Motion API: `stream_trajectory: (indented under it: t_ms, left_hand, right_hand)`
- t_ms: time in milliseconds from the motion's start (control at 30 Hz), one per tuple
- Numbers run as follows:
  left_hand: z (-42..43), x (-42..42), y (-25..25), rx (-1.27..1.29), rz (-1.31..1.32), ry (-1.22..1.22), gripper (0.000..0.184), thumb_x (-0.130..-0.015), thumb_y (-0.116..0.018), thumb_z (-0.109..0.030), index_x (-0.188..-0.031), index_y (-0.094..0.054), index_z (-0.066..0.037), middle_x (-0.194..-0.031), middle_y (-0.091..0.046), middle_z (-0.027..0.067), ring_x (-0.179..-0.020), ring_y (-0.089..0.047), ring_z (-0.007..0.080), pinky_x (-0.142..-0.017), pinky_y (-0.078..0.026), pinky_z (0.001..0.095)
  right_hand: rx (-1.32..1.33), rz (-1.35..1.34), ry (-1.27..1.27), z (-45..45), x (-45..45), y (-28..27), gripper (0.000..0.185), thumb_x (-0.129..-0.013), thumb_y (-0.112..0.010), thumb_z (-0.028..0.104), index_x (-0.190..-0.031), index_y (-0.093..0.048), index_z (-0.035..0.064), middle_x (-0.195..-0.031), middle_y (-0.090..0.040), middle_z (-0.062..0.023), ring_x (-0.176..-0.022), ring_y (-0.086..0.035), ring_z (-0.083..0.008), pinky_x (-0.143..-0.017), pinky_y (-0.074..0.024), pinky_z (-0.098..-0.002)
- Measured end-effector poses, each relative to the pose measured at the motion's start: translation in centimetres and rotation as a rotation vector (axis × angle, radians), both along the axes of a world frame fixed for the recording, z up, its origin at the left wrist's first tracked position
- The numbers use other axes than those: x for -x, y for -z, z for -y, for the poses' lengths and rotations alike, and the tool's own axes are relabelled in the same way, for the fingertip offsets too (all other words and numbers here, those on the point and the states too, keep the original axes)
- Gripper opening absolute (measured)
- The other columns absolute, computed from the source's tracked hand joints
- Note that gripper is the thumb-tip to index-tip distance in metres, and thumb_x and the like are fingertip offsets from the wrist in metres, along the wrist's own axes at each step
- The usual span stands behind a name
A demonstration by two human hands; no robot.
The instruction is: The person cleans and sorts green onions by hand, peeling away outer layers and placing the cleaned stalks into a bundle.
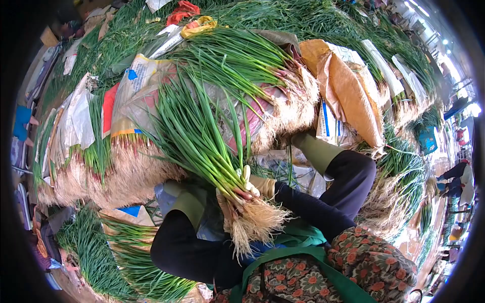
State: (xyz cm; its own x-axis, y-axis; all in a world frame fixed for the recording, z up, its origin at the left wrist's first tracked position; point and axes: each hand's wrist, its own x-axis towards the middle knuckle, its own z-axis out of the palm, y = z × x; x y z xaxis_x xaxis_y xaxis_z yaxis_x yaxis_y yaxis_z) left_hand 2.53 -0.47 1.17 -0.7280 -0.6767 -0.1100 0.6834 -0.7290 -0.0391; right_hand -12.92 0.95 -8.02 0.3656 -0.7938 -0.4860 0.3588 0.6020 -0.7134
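Note:
A large bunch of green garlic [202,136], with long flat leaves, pinkish stem bases and shaggy pale roots, slants across the space in front of my lap. My right hand [256,185], in a pale glove, is closed around the stems just above the roots. My left hand [224,208], in a tan glove, is pressed to the underside of the bunch near the root end; its fingers are mostly hidden behind the stems and roots. Beyond, a loose layer of green garlic [252,65] lies on a sack-covered heap, its roots to the right.
Tied-looking bundles under sacks line the left, their roots [116,164] facing me. An orange-tan sack [348,91] drapes over more bundles at right. More green garlic [96,247] lies at lower left. My bent knees [353,174] flank the work. A person [457,177] stands at far right.

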Motion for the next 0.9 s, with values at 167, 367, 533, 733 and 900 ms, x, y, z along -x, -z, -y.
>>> stream_trajectory:
  t_ms: [167,367,533,733,900]
  left_hand:
    - [0.2,0.6,-0.7,0.008,-0.058,-0.031,0.074,-0.087,-0.051,-0.052,-0.13,-0.034,0.005,-0.105,-0.058,0.0182,-0.092,-0.059,0.0276,-0.095,-0.043,0.0469]
    - [0.5,0.9,-0.4,-0.018,-0.076,-0.021,0.074,-0.086,-0.052,-0.051,-0.132,-0.033,0.004,-0.105,-0.058,0.0173,-0.093,-0.059,0.028,-0.097,-0.04,0.0484]
    - [0.7,0.7,-0.4,-0.057,-0.073,0.005,0.075,-0.086,-0.053,-0.051,-0.133,-0.032,0.003,-0.106,-0.058,0.0166,-0.094,-0.059,0.0283,-0.1,-0.038,0.0496]
    - [0.1,1.2,-0.6,-0.063,-0.06,0.023,0.076,-0.085,-0.055,-0.051,-0.137,-0.029,-0.002,-0.106,-0.058,0.0141,-0.097,-0.058,0.0284,-0.103,-0.035,0.0513]
    - [0.4,1.7,-1.3,-0.04,-0.179,-0.056,0.073,-0.087,-0.053,-0.048,-0.14,-0.027,-0.005,-0.109,-0.059,0.014,-0.098,-0.059,0.0297,-0.103,-0.034,0.0513]
  right_hand:
    - [0.365,-1.25,-1.18,-1.8,3.1,0.6,0.03,-0.086,-0.051,0.032,-0.095,-0.065,0.0079,-0.081,-0.066,-0.0157,-0.073,-0.065,-0.0298,-0.065,-0.0503,-0.0417]
    - [0.644,-1.603,0.604,10.2,12.5,-8.2,0.03,-0.081,-0.062,0.023,-0.103,-0.061,0.0025,-0.088,-0.064,-0.0208,-0.083,-0.062,-0.0351,-0.077,-0.0489,-0.04]
    - [0.33,-1.612,0.239,12.2,12.9,-9.0,0.025,-0.081,-0.061,0.027,-0.091,-0.063,0.004,-0.08,-0.063,-0.0178,-0.077,-0.062,-0.0332,-0.072,-0.0484,-0.0414]
    - [0.641,-1.531,-0.805,1.7,10.1,-4.8,0.016,-0.078,-0.06,0.021,-0.091,-0.062,0.013,-0.07,-0.061,-0.0085,-0.067,-0.061,-0.0253,-0.061,-0.0495,-0.0386]
    - [0.487,-1.558,0.04,5.3,14.4,-11.3,0.027,-0.078,-0.062,0.024,-0.103,-0.063,0.0124,-0.087,-0.063,-0.0161,-0.081,-0.062,-0.0314,-0.071,-0.0483,-0.0415]
